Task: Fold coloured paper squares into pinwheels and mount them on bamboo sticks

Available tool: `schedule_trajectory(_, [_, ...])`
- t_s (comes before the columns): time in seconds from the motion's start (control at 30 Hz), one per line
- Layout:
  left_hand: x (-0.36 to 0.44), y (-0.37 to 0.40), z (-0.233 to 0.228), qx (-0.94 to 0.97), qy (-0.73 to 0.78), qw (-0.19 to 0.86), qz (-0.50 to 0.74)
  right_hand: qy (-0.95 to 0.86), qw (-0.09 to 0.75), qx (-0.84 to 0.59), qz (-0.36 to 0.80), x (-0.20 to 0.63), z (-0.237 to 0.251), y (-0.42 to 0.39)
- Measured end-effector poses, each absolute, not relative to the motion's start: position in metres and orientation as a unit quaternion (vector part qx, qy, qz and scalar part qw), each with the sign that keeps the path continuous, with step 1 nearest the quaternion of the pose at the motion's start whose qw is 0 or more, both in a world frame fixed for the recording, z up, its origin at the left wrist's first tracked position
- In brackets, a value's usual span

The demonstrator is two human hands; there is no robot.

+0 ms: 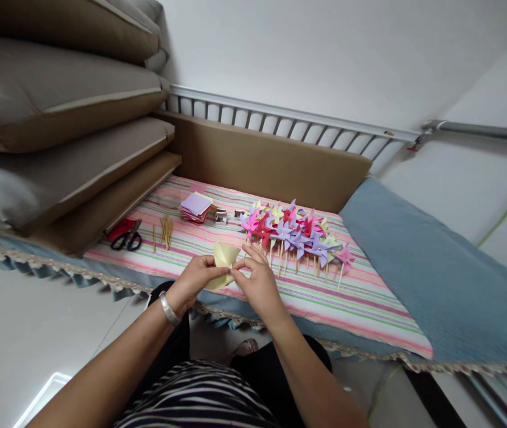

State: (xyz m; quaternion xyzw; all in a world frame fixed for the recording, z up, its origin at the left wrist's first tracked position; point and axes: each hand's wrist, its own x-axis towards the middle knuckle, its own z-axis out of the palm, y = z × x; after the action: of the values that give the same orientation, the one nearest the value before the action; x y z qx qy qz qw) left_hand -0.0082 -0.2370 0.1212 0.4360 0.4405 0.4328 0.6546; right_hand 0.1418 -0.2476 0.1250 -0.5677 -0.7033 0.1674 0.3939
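A pale yellow piece of paper [225, 254], curled at its edges, is held over the near edge of the striped cloth [324, 318]. My left hand [196, 279] pinches it from the left side. Thumb and index finger of my right hand [255, 279] close on the paper's middle, while the other fingers stick out. Just beyond my right hand lies a cluster of paper pinwheels [295, 235] on thin sticks, in purple, pink, red and yellow. A stack of coloured paper squares [197, 205] sits farther back.
To the left lie black-handled scissors [127, 238], several thin sticks [167, 232] and a red piece [120, 229]. Metal clips [220, 216] are beside the paper stack. Large grey cushions [66, 160] pile up at left; a brown board [262, 154] stands along the back.
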Motion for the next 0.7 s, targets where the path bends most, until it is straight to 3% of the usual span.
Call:
schedule_trajectory(0.27, [-0.012,-0.234,0.119,0.453,0.449,0.653,0.408,-0.705,0.374,-0.576,0.176,0.142,0.125,-0.249])
schedule_trajectory(0.43, [-0.018,-0.230,0.115,0.470,0.470,0.655,0.359,-0.679,0.427,-0.567,0.190,0.157,0.134,-0.248])
schedule_trajectory(0.5, [-0.019,-0.229,0.115,0.495,0.459,0.660,0.330,-0.660,0.425,-0.564,0.257,0.162,0.139,-0.244])
schedule_trajectory(0.63, [-0.019,-0.228,0.118,0.546,0.428,0.661,0.285,-0.633,0.333,-0.508,0.480,0.164,0.147,-0.235])
schedule_trajectory(0.7, [-0.018,-0.228,0.120,0.565,0.421,0.655,0.273,-0.630,0.301,-0.494,0.518,0.161,0.147,-0.232])
